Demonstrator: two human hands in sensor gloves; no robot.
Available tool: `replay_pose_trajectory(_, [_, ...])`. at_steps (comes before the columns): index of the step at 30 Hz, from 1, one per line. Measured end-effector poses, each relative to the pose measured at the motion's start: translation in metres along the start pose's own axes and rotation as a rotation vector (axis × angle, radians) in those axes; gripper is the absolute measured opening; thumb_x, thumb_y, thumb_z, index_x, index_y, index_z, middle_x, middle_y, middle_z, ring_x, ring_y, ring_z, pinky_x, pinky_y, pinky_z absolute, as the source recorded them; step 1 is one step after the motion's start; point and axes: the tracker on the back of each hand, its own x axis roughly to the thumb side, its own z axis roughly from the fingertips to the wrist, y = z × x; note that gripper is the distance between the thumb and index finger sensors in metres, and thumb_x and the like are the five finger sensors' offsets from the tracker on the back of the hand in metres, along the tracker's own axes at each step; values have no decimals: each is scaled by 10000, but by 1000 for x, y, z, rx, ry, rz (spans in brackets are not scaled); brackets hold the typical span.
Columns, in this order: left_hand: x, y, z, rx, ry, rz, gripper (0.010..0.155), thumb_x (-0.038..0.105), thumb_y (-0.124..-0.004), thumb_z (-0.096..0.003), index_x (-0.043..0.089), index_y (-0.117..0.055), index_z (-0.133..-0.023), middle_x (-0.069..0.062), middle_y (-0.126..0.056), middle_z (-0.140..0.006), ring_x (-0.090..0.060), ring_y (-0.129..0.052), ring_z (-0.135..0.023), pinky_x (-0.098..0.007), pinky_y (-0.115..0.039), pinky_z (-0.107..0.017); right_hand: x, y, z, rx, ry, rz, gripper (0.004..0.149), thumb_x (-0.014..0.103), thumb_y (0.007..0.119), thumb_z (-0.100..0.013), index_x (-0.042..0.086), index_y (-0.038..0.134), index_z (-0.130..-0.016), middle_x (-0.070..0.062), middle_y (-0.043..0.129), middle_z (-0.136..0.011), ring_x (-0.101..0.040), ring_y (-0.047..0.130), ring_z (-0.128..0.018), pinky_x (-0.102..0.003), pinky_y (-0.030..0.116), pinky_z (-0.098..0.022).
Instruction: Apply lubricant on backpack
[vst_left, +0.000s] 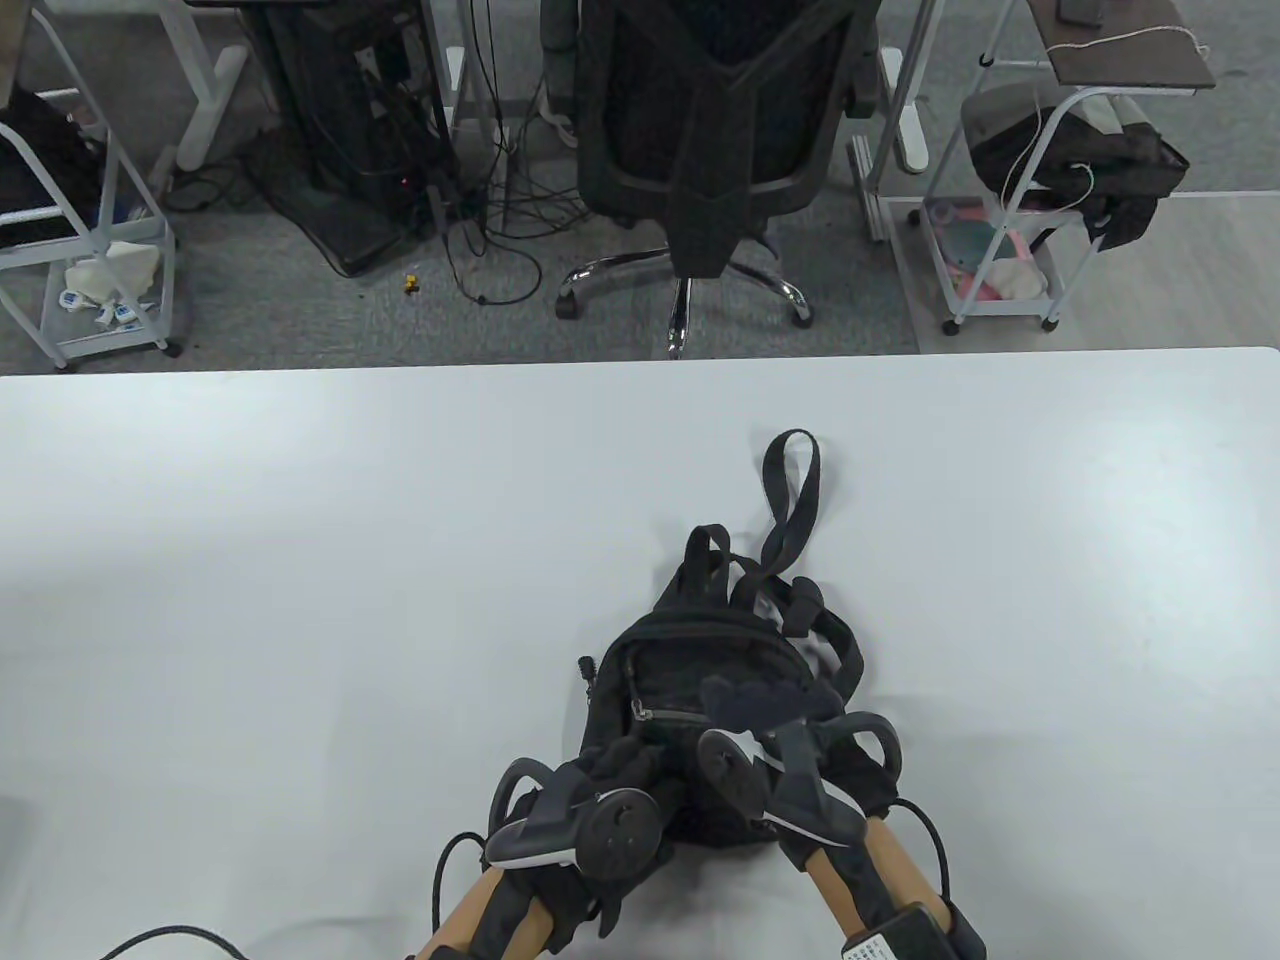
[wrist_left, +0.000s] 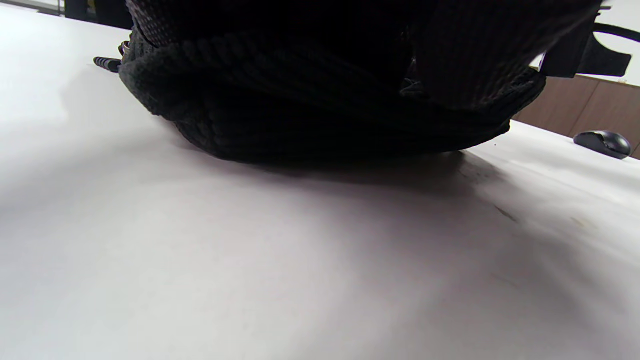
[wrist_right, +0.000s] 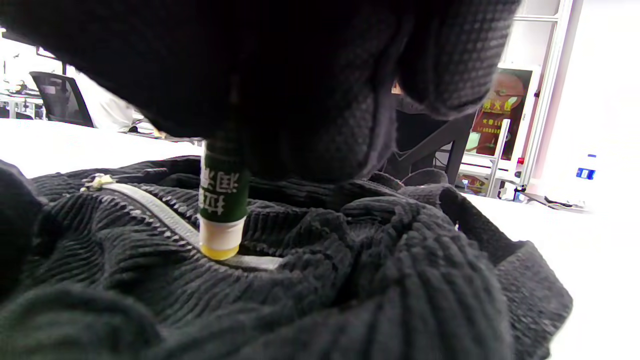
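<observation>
Right wrist view: lubricant stick (wrist_right: 222, 200) pressed tip-down onto the zipper (wrist_right: 150, 205) of the backpack (wrist_right: 350, 250).

Gripped upright in the right hand (wrist_right: 300, 90), gloved fingers wrapped round the green barrel, so that the yellowish waxy tip meets the pale zipper track squarely, partway along it, with the metal slider off toward the far end. Seen from the table view: backpack (vst_left: 700, 680) lying flat on the white table (vst_left: 300, 600) near the front edge, straps trailing away, right hand (vst_left: 760, 720) over its middle. Left hand (vst_left: 600, 800) resting on the near corner of the bag, probably to pin the corduroy fabric taut against the stick's drag; finger posture hidden there, so cannot tell whether pinching or merely pressing. Computer mouse (wrist_left: 602, 143) well apart on the table.
</observation>
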Motion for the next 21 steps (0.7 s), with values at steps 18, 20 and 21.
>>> replay_pose_trajectory(18, [0,-1,0,3,1,11,631,485,-804,-460,152,-807,-996,-172,-684,-1097,-448,-709,-1010,-593,-637,-701,7,-1,2,-17,-19,36,415,452,910,-445,424,843,-854,70,1010,-726,-121,1109,-478,-429,862,-515])
replay_pose_trajectory(20, [1,-2,-1,-2,-4,8,639,486,-807,-458,149,-797,-1000,-173,-673,-1100,-449,-696,-1013,-591,-631,-702,10,-1,2,-26,-31,18,423,458,902,-447,430,828,-863,81,1005,-734,-110,1110,-487,-418,866,-518])
replay_pose_trajectory(21, [1,-3,-1,-3,-4,6,640,487,-807,-458,148,-795,-1001,-173,-669,-1101,-448,-691,-1015,-590,-630,-703,11,0,2,-27,-31,-1,426,457,901,-449,431,823,-867,80,1003,-738,-110,1109,-490,-417,866,-516])
